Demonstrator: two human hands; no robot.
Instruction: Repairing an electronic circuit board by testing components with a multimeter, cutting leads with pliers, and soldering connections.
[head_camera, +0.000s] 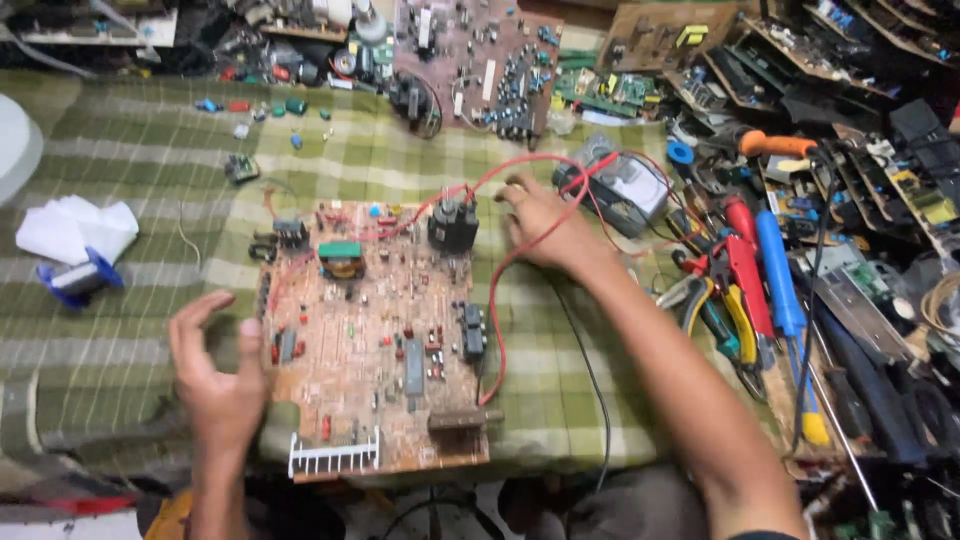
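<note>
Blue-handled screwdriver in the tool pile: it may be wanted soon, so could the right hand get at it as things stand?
Probably yes. The right hand is empty beside the red wire, and the long blue-handled screwdriver lies on top of the tool pile just to its right, with nothing over its handle.

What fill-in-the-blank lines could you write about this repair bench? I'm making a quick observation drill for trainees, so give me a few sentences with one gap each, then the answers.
1. The brown circuit board lies on a green ____ cloth.
2. The right hand rests by a ____ wire that curves down beside the board.
3. The left hand hovers open, holding ____.
4. The white finned heat sink sits at the board's ____ edge, closest to the person.

Missing words: checked; red; nothing; near
</note>
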